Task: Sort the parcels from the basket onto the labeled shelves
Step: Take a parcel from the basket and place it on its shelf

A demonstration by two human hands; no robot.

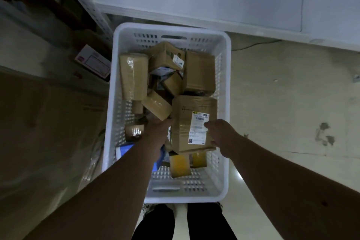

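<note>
We find the labelled brown cardboard parcel (193, 123) lying atop the other parcels in the white slotted plastic basket (224, 103) on the floor. Our left hand (158, 132) grips its left edge and our right hand (219, 136) curls round its right side, evidently to lift it level and read the label.

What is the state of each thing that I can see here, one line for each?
White plastic basket: on the floor, holds many parcels.
Labelled cardboard parcel: on top of the pile, gripped from both sides.
Left hand: grips the parcel's left side.
Right hand: holds the parcel's right side.
Pink-edged envelope: lies outside the basket.
</note>
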